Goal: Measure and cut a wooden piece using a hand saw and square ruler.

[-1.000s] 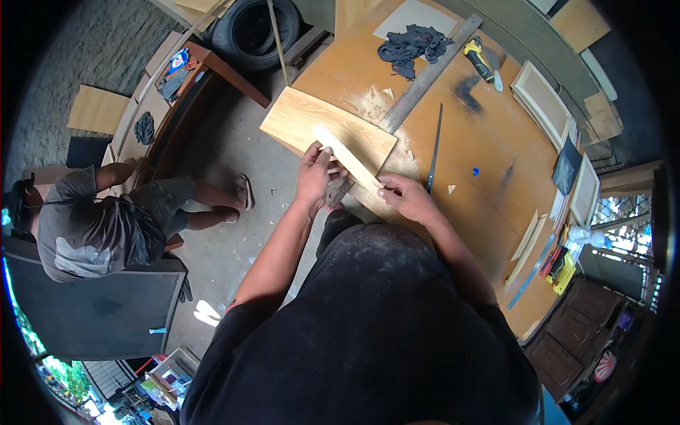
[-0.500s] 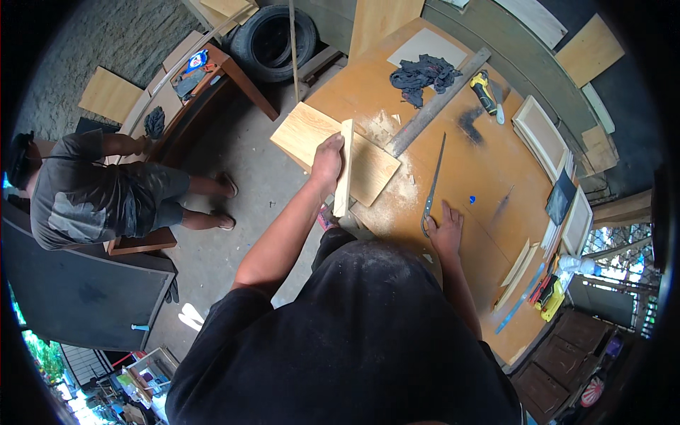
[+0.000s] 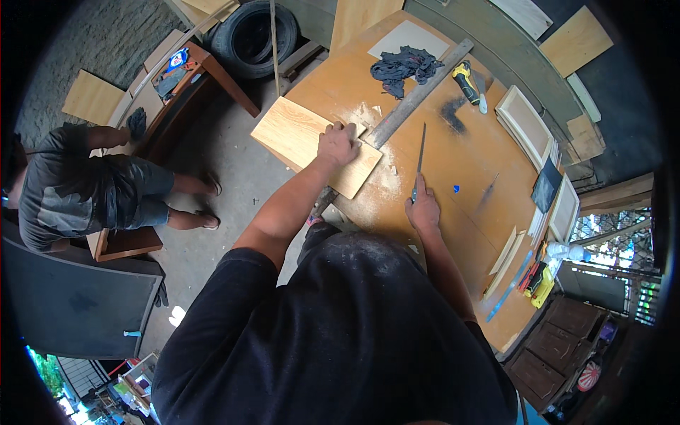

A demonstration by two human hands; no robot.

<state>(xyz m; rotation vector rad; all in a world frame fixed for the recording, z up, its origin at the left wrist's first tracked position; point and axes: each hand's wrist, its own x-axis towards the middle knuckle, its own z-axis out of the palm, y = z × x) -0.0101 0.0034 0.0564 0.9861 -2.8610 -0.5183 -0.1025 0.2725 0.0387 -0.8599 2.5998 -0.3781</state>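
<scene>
While right hand (image 3: 424, 208) holds saw (image 3: 422, 150) | blue-white item (image 3: 178, 60) bears | illegible markings (image 3: 178, 57)

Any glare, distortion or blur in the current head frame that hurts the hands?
Head view, right: mesh glares, washed out in places; head view, upper right: grey panel bows, corners black out; head view, centre: left hand, right hand and saw show no obvious blur.

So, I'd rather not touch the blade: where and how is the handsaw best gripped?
Likely by its handle, from the near side, where the right hand sits: the handsaw lies with that end toward this side, its long, narrow blade pointing away. The hand hides most of the handle's shape.
</scene>
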